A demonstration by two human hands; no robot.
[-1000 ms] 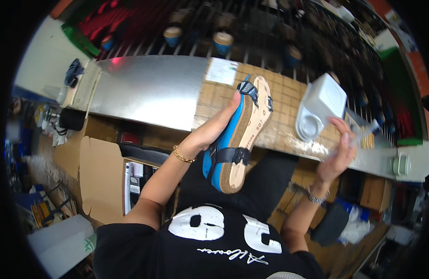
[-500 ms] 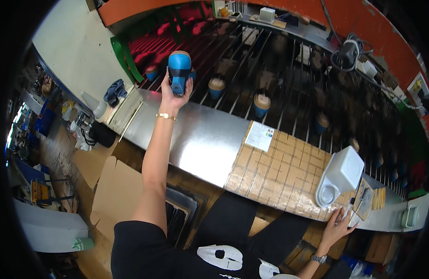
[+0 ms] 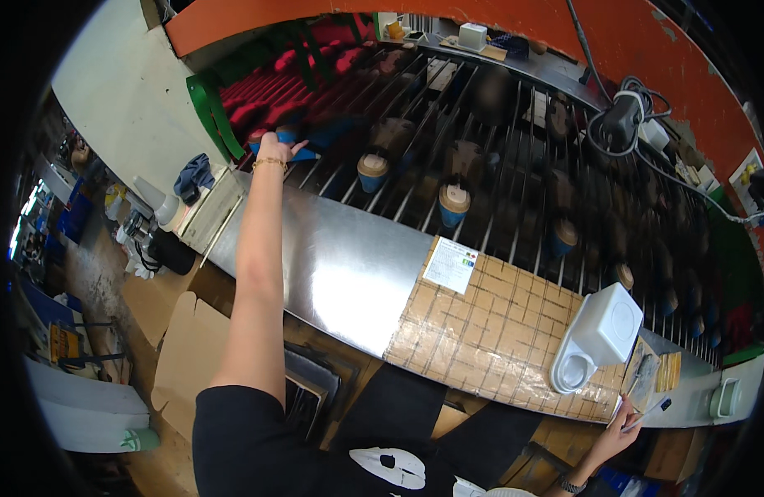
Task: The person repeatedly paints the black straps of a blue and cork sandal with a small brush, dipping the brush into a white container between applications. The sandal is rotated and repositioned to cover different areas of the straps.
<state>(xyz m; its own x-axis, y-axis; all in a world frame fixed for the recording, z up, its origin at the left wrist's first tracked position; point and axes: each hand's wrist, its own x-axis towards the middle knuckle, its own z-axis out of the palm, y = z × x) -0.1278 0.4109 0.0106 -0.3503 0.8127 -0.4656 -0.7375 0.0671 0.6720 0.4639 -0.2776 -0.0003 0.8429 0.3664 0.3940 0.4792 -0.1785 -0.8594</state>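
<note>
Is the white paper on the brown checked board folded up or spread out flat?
Spread out flat. The white paper shows its full rectangular face at a corner of the brown checked board, and no fold shows.

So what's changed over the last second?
The left hand has carried the blue cork-soled shoe forward and leftward to the rack; whether it has let go is unclear. The right hand still holds the slim tool. The white container stays on the brown mat.

Glare whitens the metal counter [image 3: 320,261]; edges bend.
</note>
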